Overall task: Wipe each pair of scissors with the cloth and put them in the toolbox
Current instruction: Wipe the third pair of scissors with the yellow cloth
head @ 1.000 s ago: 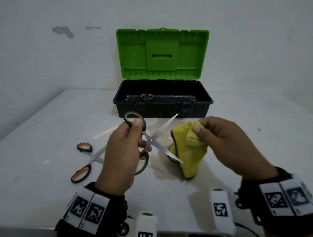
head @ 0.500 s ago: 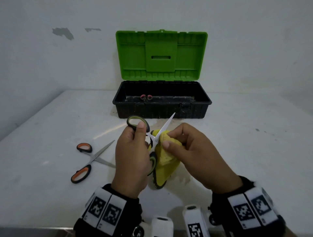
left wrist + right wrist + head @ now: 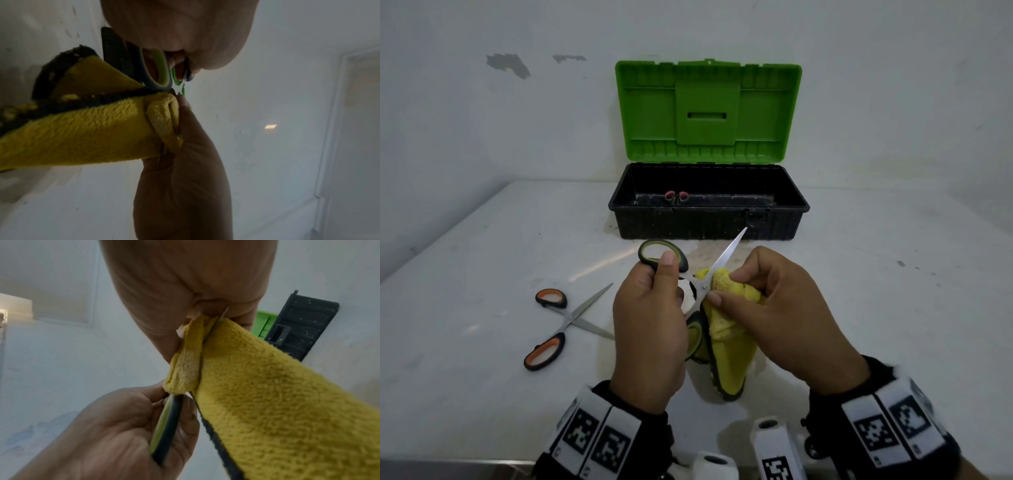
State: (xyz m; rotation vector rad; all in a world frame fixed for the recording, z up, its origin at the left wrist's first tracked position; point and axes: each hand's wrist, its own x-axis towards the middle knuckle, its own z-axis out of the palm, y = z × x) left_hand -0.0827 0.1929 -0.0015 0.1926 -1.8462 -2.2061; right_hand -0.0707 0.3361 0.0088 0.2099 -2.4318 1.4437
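Note:
My left hand (image 3: 650,329) grips the green-handled scissors (image 3: 666,255) by their handles, blades spread apart above the table. One blade (image 3: 727,255) points up toward the toolbox; the other is wrapped in the yellow cloth (image 3: 729,346). My right hand (image 3: 774,308) pinches that cloth around the hidden blade near the pivot. In the right wrist view the cloth (image 3: 277,394) folds over the blade beside the green handle (image 3: 164,423). In the left wrist view the cloth (image 3: 82,129) hangs below the handle loop (image 3: 160,69). The black toolbox (image 3: 709,219) stands with its green lid (image 3: 707,109) raised.
An orange-handled pair of scissors (image 3: 558,325) lies spread on the white table (image 3: 465,274) to the left of my hands. Red-handled scissors (image 3: 676,197) lie inside the toolbox. A white wall (image 3: 482,120) rises behind the box.
My right hand brought the cloth left onto the scissors and wrapped it around the lower blade. Both hands drew closer to me; the cloth now covers the blade near the pivot.

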